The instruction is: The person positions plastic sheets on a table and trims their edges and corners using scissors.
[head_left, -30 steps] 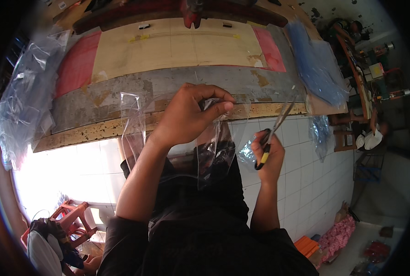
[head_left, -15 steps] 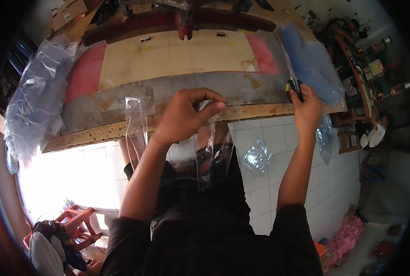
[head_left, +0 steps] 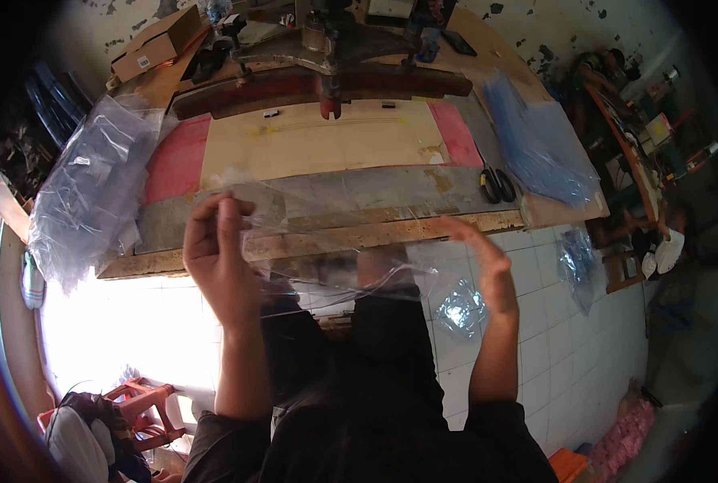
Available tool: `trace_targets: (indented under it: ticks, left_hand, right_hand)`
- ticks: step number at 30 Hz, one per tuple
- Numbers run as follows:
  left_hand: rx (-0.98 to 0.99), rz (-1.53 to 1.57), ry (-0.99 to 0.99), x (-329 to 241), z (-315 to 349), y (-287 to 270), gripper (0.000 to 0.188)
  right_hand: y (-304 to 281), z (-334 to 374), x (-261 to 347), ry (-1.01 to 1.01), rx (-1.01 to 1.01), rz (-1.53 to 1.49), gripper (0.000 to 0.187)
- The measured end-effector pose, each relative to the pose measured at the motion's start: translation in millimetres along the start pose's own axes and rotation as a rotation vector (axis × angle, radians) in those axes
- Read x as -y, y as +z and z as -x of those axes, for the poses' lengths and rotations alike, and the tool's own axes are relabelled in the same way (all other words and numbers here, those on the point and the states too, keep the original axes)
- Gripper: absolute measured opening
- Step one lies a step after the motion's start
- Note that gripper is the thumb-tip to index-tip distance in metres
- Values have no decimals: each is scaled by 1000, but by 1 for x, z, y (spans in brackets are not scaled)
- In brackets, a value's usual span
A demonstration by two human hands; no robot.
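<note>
Plastic is hanging at 12 o'clock, my left hand pinching its edge, my right hand spread beside it; scissors are lying on the table at 1 o'clock.

Behind the grip of the bare left hand, a black top with loose short sleeves is worn, both forearms are left uncovered, and black shorts are worn below and to the right of the grip.
</note>
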State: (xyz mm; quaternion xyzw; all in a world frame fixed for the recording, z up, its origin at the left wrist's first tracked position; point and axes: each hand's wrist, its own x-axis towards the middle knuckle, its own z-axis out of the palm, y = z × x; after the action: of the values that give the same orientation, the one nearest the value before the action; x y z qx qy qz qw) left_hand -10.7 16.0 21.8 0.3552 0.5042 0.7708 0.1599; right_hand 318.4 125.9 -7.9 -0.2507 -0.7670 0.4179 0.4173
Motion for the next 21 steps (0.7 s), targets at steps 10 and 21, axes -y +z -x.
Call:
trace_targets:
  ticks: [10,21]
  left_hand:
    - [281,-158,-226,40,-41,-58,19]
    - [325,-285,-224,55,-44,-68,48]
  right_hand:
    - [28,-24,-5,263,-165,-303,43]
    - [34,-50,-40,148,-181,-293,65]
